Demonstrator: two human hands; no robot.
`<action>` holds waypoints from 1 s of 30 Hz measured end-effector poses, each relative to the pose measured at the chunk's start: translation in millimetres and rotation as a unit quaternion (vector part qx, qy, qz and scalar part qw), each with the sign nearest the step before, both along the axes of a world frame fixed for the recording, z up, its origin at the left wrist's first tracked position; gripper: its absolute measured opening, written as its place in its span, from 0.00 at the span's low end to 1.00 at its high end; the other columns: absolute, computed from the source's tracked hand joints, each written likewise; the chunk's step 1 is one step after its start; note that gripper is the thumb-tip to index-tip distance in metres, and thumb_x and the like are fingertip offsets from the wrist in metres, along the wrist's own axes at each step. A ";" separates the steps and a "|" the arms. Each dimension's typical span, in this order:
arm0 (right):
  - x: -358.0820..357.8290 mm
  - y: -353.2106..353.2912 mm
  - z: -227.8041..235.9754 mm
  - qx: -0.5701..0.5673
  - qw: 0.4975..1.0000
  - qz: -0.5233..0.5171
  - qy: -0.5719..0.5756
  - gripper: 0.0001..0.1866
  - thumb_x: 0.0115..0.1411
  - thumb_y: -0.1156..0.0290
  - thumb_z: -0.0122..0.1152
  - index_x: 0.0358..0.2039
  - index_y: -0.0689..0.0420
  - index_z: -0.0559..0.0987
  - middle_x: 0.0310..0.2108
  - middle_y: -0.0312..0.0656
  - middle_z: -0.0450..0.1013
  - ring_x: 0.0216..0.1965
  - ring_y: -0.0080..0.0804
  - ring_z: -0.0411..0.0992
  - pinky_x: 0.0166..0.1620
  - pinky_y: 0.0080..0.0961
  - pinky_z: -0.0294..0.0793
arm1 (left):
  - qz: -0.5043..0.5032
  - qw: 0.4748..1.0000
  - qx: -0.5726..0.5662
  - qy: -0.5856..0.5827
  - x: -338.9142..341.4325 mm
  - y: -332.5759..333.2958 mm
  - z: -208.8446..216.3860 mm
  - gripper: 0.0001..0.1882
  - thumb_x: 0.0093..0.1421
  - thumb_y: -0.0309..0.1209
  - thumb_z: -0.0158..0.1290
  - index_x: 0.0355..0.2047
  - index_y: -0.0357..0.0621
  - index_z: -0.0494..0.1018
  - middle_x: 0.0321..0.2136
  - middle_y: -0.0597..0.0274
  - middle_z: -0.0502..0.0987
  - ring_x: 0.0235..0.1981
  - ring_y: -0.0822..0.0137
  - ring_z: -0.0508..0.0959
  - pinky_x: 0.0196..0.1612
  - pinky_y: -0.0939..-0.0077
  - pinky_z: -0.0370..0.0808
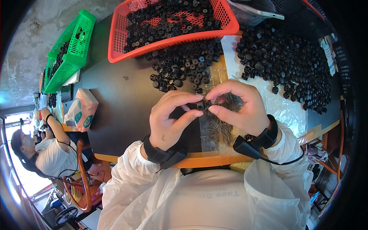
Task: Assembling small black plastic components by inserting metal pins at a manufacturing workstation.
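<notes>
My left hand [170, 117] pinches a small black round plastic part [200, 105] between thumb and fingertips. Close against it, a second small black piece [208, 103] sits in the pinch of my right hand [243, 105]. The two pieces meet or nearly meet; I cannot tell whether they are joined. Under and beside my right hand lies a heap of thin metal screws or pins [224, 128]. Just beyond my fingers, loose black round parts [178, 71] are scattered on the dark table [119, 103].
A red basket [115, 42] full of black parts stands at the back. Right of it, black caps [287, 65] are heaped on white plastic sheeting [289, 109]. At left are a tissue pack [85, 109], a green basket [78, 50] and a seated person [57, 153].
</notes>
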State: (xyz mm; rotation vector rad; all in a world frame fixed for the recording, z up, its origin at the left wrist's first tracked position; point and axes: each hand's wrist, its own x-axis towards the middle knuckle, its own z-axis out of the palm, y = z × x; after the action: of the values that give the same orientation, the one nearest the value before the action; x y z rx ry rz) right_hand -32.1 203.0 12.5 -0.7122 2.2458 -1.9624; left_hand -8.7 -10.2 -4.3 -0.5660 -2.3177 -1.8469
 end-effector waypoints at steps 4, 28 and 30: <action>-1.8 0.6 -0.9 0.028 0.999 0.000 0.032 0.11 0.52 0.74 0.70 0.38 0.57 0.81 0.33 0.36 0.78 0.32 0.24 0.73 0.38 0.21 0.72 | -0.006 1.000 -0.010 0.012 -1.9 0.3 0.0 0.17 0.50 0.24 0.66 0.42 0.39 0.79 0.37 0.57 0.80 0.34 0.65 0.77 0.38 0.75 0.75; 6.1 -2.7 -0.3 0.030 0.997 -0.047 0.051 0.13 0.50 0.77 0.71 0.38 0.56 0.85 0.36 0.41 0.80 0.36 0.31 0.76 0.40 0.24 0.76 | 0.022 1.000 0.003 -0.004 -0.2 3.3 2.0 0.18 0.48 0.20 0.67 0.41 0.37 0.81 0.36 0.57 0.81 0.32 0.70 0.76 0.34 0.79 0.74; 6.3 -2.9 -0.6 0.030 0.997 -0.051 0.048 0.12 0.50 0.77 0.71 0.37 0.56 0.85 0.35 0.41 0.80 0.36 0.31 0.76 0.39 0.24 0.76 | 0.016 1.000 -0.006 0.011 -0.9 2.5 2.5 0.17 0.47 0.19 0.66 0.41 0.37 0.81 0.37 0.56 0.82 0.32 0.69 0.77 0.34 0.78 0.75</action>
State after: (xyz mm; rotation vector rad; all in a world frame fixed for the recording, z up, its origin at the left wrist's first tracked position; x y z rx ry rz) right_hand -25.8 200.0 11.9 -0.7135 2.4318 -1.9334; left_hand -9.6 -7.7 -1.8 -0.5455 -2.3119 -1.8040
